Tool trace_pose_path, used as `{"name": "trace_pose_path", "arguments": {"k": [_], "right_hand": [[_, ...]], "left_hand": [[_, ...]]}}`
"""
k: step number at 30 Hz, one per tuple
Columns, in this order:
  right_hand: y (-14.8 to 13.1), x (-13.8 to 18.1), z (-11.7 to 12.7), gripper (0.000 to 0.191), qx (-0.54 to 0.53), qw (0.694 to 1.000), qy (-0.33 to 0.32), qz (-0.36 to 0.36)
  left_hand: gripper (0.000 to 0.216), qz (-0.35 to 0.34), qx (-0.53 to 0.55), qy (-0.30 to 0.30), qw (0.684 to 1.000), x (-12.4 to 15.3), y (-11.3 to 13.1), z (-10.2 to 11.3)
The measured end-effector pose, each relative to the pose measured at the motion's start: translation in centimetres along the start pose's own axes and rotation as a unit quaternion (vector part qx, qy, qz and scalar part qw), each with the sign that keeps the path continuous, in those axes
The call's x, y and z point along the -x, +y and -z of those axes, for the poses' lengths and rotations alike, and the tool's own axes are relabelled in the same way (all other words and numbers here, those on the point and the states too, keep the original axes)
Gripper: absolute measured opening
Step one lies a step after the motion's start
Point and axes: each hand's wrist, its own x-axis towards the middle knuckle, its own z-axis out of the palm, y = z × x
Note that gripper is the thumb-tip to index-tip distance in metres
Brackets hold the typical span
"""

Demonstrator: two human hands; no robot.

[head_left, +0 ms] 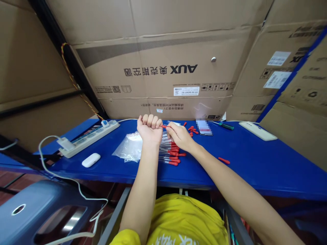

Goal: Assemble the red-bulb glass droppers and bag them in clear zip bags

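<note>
Head view: near the worktop's (255,160) far edge, the left hand (150,130) and right hand (180,136) are both gripping a red tip (164,126), likely light, squishy, easiest pinched round its middle.

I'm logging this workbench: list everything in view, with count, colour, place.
Droppers: many, clear with red, by hands
Loose bulbs: several, red, beyond droppers
Plastic bags: count unclear, clear, centre
Power strip: one, white, left
Plugs: two, white, in strip
Oval case: one, white, left
Cables: several, white, left
Pixelated slab: one, table rear
Screwdriver: one, green, table rear
Long slab: one, white, right
Table: one, blue, centre
Cardboard: several panels, brown, behind
Disc: one, silver, on cardboard
Stool: one, bluish, lower left
Wire: one, multicoloured, left
Frame: one, black, left
Shirt: one, yellow, bottom
Left hand: one, centre, fingers curled
Right hand: one, centre, pinching red bulb
</note>
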Motion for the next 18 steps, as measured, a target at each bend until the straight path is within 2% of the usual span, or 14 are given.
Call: {"name": "trace_pose_path", "arguments": {"k": [3, 7, 13, 18], "right_hand": [[0.0, 0.2, -0.9, 0.036, -0.061, 0.998, -0.008, -0.013], [-0.4, 0.6, -1.8, 0.035, -0.101, 0.995, -0.011, -0.022], [-0.6, 0.9, -2.3, 0.03, -0.091, 0.996, 0.017, -0.009], [-0.7, 1.0, -2.6, 0.029, -0.048, 0.998, 0.05, -0.011]], "left_hand": [[0.05, -0.012, -0.003, 0.012, 1.0, 0.2, -0.1, 0.2], [0.048, 0.005, -0.006, 0.017, 1.0, 0.4, -0.1, 0.4], [0.047, 0.028, -0.008, 0.004, 1.0, 0.6, -0.4, 0.4], [0.047, 0.011, -0.013, 0.011, 1.0, 0.7, -0.6, 0.1]]}}
